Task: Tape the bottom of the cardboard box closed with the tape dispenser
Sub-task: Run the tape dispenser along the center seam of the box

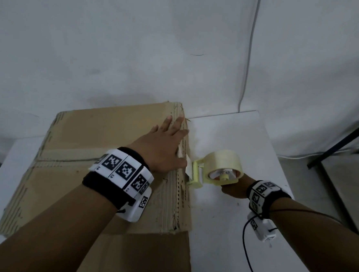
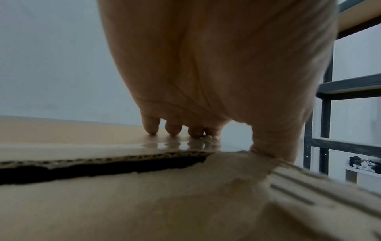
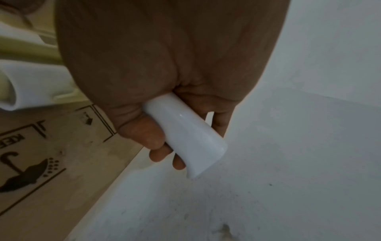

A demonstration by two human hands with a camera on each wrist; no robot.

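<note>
The left hand [image 1: 165, 147] lies flat, fingers [image 2: 152, 125] straight, pressing the top of the cardboard box [image 1: 85, 133] by its right edge. The box sits on a white table [image 1: 238, 135]. Just beside that edge, the right hand [image 3: 164, 68] grasps the tape dispenser [image 1: 216, 168] by its white handle [image 3: 185, 137], fingers curled round it.

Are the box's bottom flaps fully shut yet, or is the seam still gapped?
Still gapped. The left wrist view shows a dark slit between the box flaps, while the left hand presses flat on top.
</note>
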